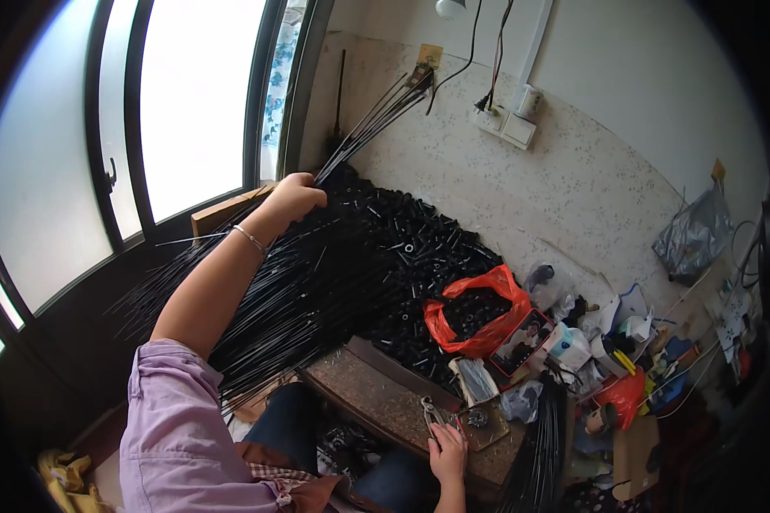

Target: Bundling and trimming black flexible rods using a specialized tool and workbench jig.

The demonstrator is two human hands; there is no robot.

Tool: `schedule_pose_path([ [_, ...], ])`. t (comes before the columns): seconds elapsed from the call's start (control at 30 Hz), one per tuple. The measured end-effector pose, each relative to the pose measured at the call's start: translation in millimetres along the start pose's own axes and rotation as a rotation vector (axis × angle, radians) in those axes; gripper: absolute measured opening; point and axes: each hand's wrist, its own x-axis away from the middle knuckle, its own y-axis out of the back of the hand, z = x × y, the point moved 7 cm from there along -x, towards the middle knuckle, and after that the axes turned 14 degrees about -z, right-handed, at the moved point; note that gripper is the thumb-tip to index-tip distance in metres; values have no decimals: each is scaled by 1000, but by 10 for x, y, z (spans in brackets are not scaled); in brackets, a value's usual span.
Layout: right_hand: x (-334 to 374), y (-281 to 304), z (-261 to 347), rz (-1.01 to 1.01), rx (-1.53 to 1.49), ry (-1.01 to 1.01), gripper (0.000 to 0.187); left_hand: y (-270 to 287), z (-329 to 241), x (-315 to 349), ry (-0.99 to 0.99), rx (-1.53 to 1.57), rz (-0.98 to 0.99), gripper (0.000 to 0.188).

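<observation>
My left hand point(298, 197) is raised toward the far wall, its fingers closed round a bundle of long thin black rods point(372, 128) that slants up to the right. Beneath that arm lies a large heap of similar black rods point(269, 316). At the near edge of a worn work board point(359, 385), my right hand point(449, 453) is closed on a pair of pliers point(429, 412), whose metal jaws point away from me. The fingers partly hide the handles. Close by on the board is a small clump of metal bits point(477, 417).
A pile of short black tubular parts point(402, 231) spreads along the wall. An open red plastic bag point(436, 329) holds more. A phone point(522, 342) showing a picture, a clear bag point(522, 400) and hanging black rods point(539, 445) are at right. A window point(201, 94) stands left.
</observation>
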Motion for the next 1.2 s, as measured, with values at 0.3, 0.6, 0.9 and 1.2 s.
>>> schedule_pose_path([
  [0.3, 37, 34, -46, 29, 53, -6, 33, -1449, -592, 936, -71, 644, 62, 14],
  [0.6, -73, 198, 401, 11, 121, 83, 33, -1965, 34, 1853, 141, 953, 425, 22],
  [0.9, -372, -245, 1232, 74, -1045, -465, 48, -1706, -329, 2117, 491, 1195, 463, 25],
  [1.2, -328, -44, 1123, -125, -1170, -608, 14, -1577, -148, 2218, 553, 692, 822, 37],
])
